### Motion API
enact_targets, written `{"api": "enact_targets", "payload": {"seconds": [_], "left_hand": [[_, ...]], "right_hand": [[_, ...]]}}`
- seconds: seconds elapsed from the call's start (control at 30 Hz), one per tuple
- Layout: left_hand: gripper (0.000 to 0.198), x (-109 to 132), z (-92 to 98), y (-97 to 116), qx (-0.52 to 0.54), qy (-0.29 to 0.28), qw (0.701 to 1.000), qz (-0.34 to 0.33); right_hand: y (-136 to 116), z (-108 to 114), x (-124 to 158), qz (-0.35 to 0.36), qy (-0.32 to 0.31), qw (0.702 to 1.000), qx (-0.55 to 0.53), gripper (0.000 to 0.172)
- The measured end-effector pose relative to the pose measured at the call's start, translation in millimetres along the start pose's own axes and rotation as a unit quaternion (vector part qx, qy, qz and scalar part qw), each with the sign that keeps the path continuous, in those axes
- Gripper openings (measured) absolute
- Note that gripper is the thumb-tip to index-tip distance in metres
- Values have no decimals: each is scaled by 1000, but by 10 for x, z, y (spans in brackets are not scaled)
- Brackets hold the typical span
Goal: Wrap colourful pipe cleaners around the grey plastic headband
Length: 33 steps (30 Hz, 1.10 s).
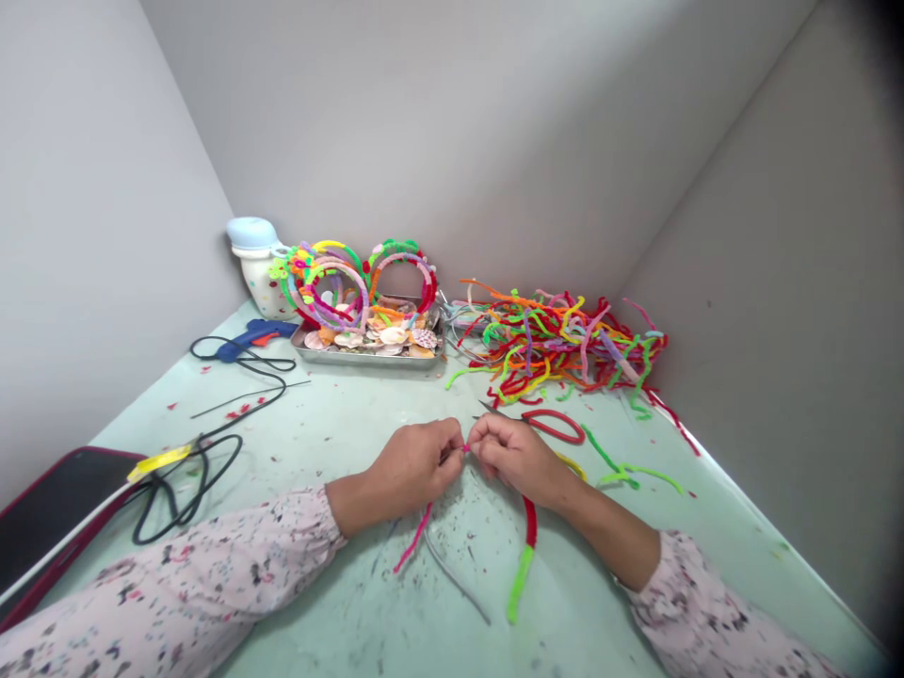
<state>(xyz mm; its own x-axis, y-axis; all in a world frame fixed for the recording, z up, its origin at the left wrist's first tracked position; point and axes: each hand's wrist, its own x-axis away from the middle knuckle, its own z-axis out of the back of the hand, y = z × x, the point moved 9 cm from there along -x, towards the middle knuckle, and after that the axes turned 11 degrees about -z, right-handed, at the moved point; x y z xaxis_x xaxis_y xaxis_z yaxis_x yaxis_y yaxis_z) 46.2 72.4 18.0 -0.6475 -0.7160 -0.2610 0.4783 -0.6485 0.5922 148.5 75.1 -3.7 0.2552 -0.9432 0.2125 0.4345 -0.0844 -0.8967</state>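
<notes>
At the middle of the pale green tabletop [331,603], the left hand [416,461] and the right hand [519,460] meet, thumb and fingertips of each pinched on a short bright-pink fuzzy craft stem [466,448]. A matching pink fuzzy tail [413,539] hangs below the left hand; whether it is the same piece cannot be told.

The stem is small and mostly covered by fingers, so a loose pinch could let it slip, and hard twisting might bend it out of shape. The red-handled metal scissors [557,426] lie just beyond the right hand, blades near its knuckles; a careless push forward could bring a nick. Beneath the right forearm, a red-and-green fuzzy strip [524,560] could be dragged or creased by a lowered wrist.

On the black cable [233,452] at left sits a plain-looking yellow tag [159,462], with no legible writing. No brand or lettering can be read elsewhere.
</notes>
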Motion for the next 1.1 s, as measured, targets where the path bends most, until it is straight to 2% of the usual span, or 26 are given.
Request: {"api": "enact_targets", "payload": {"seconds": [0.2,0.5,0.67,0.83,0.97,1.1], "left_hand": [[8,0,-28,-32,36,2,999,-5],[9,-3,20,17,-6,6,1000,-2],[9,-5,24,12,9,4,1000,4],[16,-12,1,-45,133,17,991,21],[31,-36,-13,-96,278,30,959,34],[25,-55,-1,-196,351,70,932,63]], "right_hand": [[20,-4,-13,3,0,1000,-6,6],[-2,-4,-5,4,-5,1000,9,7],[-7,-11,-8,1,-13,1000,15,7],[-6,-1,2,-4,-21,1000,-10,6],[10,15,11,-11,-34,997,-69,7],[21,27,4,-4,-43,992,-122,7]]}}
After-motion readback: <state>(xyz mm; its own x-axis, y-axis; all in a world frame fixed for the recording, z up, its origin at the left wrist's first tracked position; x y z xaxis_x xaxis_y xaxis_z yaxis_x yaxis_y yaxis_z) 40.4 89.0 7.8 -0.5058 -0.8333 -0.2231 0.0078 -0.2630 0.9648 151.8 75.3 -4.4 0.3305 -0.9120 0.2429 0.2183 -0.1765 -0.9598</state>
